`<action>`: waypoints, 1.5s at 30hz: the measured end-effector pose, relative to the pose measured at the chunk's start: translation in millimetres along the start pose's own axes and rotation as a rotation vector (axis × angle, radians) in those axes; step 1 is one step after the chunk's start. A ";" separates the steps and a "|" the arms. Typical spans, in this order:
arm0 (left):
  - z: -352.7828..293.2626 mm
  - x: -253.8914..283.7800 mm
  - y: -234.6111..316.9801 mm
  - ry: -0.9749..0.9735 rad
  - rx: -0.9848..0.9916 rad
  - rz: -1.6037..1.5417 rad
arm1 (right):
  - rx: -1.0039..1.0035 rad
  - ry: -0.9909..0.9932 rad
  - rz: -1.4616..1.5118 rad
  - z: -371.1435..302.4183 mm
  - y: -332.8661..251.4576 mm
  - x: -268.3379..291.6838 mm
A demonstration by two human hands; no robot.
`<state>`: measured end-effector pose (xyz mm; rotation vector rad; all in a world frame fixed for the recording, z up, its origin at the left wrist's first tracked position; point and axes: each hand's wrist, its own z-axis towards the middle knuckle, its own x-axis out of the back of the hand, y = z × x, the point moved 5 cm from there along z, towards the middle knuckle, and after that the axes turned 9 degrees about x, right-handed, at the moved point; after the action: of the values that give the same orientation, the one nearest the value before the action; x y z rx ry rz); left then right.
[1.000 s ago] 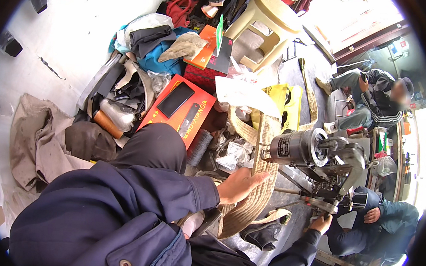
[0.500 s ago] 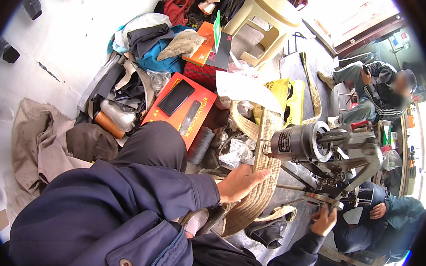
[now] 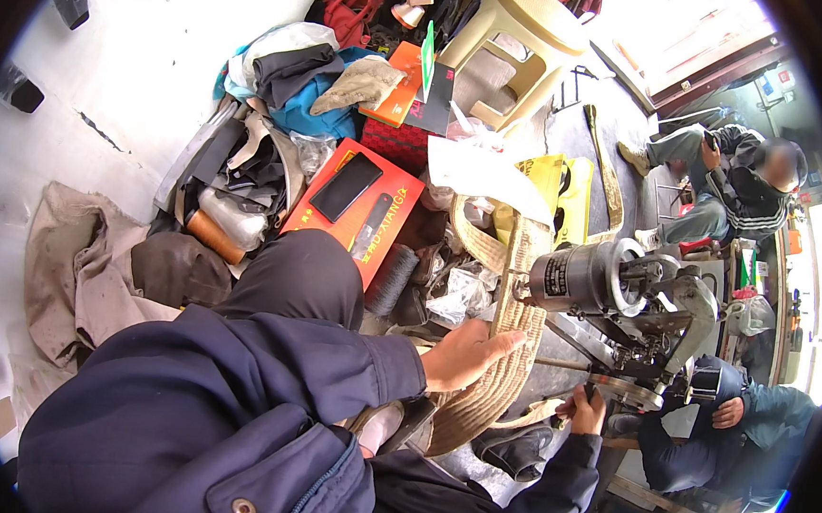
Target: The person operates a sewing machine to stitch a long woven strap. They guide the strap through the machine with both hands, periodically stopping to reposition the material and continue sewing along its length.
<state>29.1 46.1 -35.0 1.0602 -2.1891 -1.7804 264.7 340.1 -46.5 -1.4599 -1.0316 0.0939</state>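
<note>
My left hand (image 3: pixel 466 358) grips a wide beige webbing strap (image 3: pixel 509 359) with stitched ribs, the thumb lying on top and the other fingers hidden. The strap curves down past my knee, and its upper part runs up beside the sewing machine (image 3: pixel 586 278), a metal hand-cranked one with a round cylinder. Below the machine's arm sits a metal hand wheel (image 3: pixel 625 392). My right hand (image 3: pixel 583 413) is closed at the left side of this wheel, its fingers curled around a small dark crank handle (image 3: pixel 591 392).
An orange-red box (image 3: pixel 384 231) bearing a black phone (image 3: pixel 346 187) lies left of the strap. A grey thread spool (image 3: pixel 393 279) stands beside it. Beyond are a cream stool (image 3: pixel 542 23) and a yellow bag (image 3: pixel 575 201). One person (image 3: pixel 745 175) sits far right; another's hand (image 3: pixel 728 412) shows nearer.
My right hand has moved left around the wheel's rim, bringing the dark handle into sight. My left hand keeps its hold on the strap. The whole view has shifted slightly.
</note>
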 end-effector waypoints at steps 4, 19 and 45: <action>2.1 -1.9 -2.5 -0.014 0.002 -0.008 | 0.379 0.261 -0.157 -25.0 -81.8 43.3; 1.5 0.1 -9.8 0.008 -0.016 0.048 | -0.073 0.074 0.021 10.5 30.3 9.1; -11.6 6.3 0.9 -0.066 0.038 0.018 | 0.360 0.393 -0.254 -20.1 -75.9 72.8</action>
<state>29.9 33.0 -32.8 1.0004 -2.2714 -1.7982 280.6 356.1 58.1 -0.9633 -0.8167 -0.1772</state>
